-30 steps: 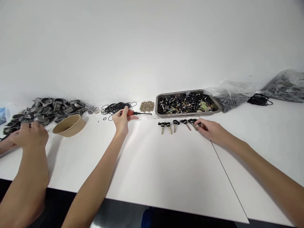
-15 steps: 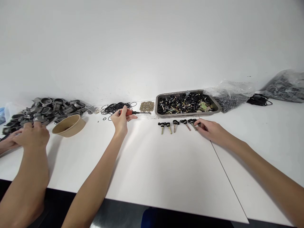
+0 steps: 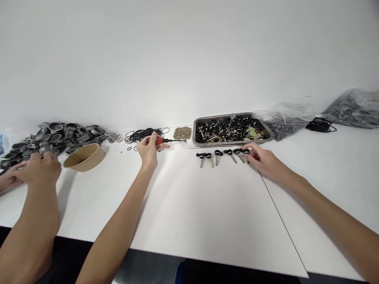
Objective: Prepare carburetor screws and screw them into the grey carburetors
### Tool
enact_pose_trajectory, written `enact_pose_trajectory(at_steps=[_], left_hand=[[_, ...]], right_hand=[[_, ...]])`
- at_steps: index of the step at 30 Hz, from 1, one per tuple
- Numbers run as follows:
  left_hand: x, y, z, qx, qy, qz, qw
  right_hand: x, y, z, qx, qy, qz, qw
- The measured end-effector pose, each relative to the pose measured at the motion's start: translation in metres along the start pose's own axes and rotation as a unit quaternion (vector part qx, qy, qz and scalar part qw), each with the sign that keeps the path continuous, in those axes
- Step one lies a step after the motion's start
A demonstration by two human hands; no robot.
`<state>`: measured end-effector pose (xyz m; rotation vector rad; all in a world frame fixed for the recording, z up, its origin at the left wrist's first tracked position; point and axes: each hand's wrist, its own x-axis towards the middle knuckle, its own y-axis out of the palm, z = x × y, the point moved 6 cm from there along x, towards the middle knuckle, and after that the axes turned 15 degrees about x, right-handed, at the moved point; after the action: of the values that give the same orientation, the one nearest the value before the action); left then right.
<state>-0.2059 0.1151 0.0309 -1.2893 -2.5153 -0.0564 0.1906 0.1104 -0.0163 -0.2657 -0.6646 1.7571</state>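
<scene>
My left hand (image 3: 148,150) is closed round the red and black handle of a screwdriver (image 3: 160,140), whose shaft points right above the white table. At the tip is something small that I cannot make out. My right hand (image 3: 262,158) pinches the head of a black-headed part with a metal shaft (image 3: 246,151), at the right end of a row. Several like it lie to its left, among them one with a brassy shaft (image 3: 209,157) and one with a pinkish shaft (image 3: 231,154). Their shafts point towards me.
Behind the row stands a metal tray (image 3: 233,144) full of similar parts. Small brass pieces (image 3: 182,133) and black rings (image 3: 142,135) lie to its left, then a tan bowl (image 3: 89,159) and grey housings (image 3: 53,136). A co-worker's hands (image 3: 41,167) are at far left. Plastic bags (image 3: 287,122) stand right.
My right hand has set its part down at the row's right end, where its black head now shows. My left hand keeps the screwdriver in nearly the same place.
</scene>
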Motion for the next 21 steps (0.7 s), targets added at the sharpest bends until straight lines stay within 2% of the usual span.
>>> enact_pose_trajectory(at_steps=[5,15,21], left_hand=[[-0.0015,0.0002,-0.0018,0.005,-0.003,-0.003,1.000],[-0.0020,0.0015,-0.0007,0.005,-0.004,-0.002,1.000],[-0.0059,0.0028,-0.0088,-0.005,-0.003,-0.004,1.000]], right_hand=[[0.0013,-0.0012,-0.0022,-0.007,0.008,-0.023,1.000],[0.0022,0.0024,-0.0040,-0.023,0.009,-0.009,1.000],[0.0024,0.0027,-0.0011,-0.025,0.007,-0.014,1.000]])
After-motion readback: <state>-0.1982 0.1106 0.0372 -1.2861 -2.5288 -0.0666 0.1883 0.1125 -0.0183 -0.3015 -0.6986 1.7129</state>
